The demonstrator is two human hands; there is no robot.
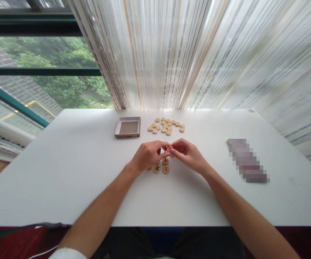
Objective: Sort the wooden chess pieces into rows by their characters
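Over the middle of the white table, a round wooden xiangqi piece (169,148) with a red character is pinched between my two hands. My left hand (148,154) reaches it from the left with thumb and forefinger. From the right, the thumb and fingers of my right hand (188,154) close on the same piece. Just below lie several face-up pieces, among them a black-marked piece (157,169) and a red-marked piece (166,169). Part of this group is hidden behind my left hand.
Beyond my hands, several pale wooden discs (165,126) lie scattered, no markings showing. To their left stands a shallow open box (128,128). A blurred-out rectangular object (247,160) rests on the right of the white table (63,162). A striped curtain (166,54) hangs behind, beside a window.
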